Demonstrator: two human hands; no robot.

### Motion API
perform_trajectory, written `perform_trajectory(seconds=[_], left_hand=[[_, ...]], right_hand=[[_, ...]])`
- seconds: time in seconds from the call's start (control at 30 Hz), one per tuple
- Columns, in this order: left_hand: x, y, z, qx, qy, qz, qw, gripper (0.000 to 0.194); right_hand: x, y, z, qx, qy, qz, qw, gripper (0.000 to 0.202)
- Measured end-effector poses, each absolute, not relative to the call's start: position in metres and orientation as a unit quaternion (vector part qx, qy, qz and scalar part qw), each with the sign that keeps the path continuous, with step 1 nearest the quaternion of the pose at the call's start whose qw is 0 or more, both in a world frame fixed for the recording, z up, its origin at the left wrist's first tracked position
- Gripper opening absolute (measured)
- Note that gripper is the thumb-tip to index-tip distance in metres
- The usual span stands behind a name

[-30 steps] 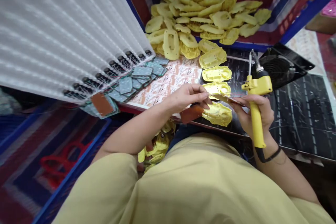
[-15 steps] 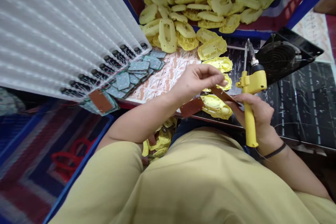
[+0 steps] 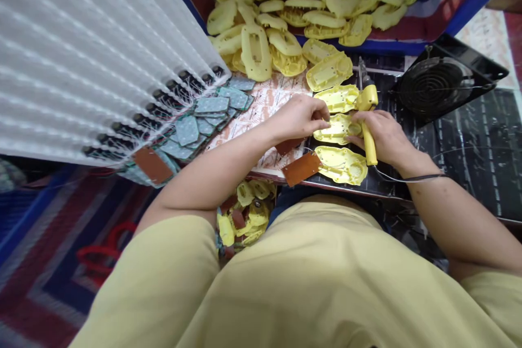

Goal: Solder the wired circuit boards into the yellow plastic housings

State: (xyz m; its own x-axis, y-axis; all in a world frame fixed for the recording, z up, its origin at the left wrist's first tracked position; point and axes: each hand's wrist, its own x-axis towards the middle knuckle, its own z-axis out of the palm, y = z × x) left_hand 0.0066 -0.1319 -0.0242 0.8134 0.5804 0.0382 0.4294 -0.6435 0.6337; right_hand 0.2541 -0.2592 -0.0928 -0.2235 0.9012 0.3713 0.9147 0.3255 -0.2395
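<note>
Yellow shell [image 3: 336, 129] on the surface [image 3: 463, 174], between 2 similar shells [image 3: 343, 166]. From the left: grey-blue boards [image 3: 187, 129] overlapping, brown board [image 3: 302, 168] beside the lower of these, left hand [image 3: 299, 116] curled at the yellow shell's left end, grip on it impossible to tell. Right hand [image 3: 385, 136] closed around a yellow-handled tool [image 3: 370, 148] at its right end, black fan [image 3: 436, 84] farther right.

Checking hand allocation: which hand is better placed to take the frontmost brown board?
Left, probably: the left hand is nearer the brown board and carries no visible tool, though whether it pinches something small is unclear. The right hand holds the yellow tool.
</note>
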Motion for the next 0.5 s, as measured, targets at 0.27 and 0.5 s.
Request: perform_trajectory(seconds=[0.27,0.5], left_hand=[[0.039,-0.143,-0.031,0.933,0.244,0.018,0.265,0.026],[0.045,-0.155,-0.034,0.949,0.206,0.000,0.240,0.021]], right_hand=[[0.245,-0.318,-0.078,-0.584,-0.747,-0.142,0.285,0.029],[0.247,-0.393,-0.038,-0.613,-0.689,-0.141,0.361,0.054]])
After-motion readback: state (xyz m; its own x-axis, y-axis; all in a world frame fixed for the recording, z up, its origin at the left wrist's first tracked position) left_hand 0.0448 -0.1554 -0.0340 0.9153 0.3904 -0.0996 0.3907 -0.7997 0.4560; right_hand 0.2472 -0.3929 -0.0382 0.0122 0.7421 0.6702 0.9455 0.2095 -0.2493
